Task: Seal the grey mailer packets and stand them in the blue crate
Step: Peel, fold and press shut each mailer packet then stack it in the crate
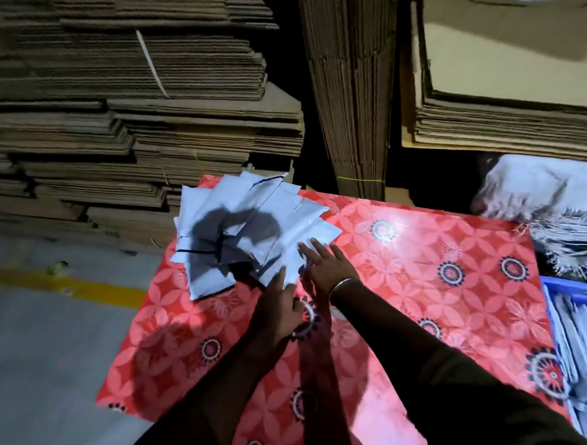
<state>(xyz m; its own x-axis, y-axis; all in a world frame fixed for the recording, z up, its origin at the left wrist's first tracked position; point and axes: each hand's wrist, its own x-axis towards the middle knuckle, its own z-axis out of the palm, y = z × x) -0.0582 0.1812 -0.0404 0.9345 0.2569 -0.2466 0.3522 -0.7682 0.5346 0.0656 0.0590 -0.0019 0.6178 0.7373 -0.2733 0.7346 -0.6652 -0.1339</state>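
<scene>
Both grips are seen with fingers straight and apart, nothing clasped: the right hand (pixel 324 262) rests on the near-right edge of the fanned pile of grey mailer packets (pixel 248 227) on the bench (pixel 419 248), the left hand (pixel 278 300) just beside it. The pile lies ahead and to the left; the blue crate (pixel 551 287) is set well apart at the right edge, nearer the right hand.

Pile of grey mailer packets (pixel 245 227) fanned out at the far left corner of a table under a red flowered cloth (pixel 419 248), both arms reaching to its near edge. Left hand (pixel 278 305) and right hand (pixel 324 264), fingers straight, touching the nearest packets. Blue crate (pixel 551 284) at right with packets inside; flattened cardboard stacks (pixel 138 114) behind.
</scene>
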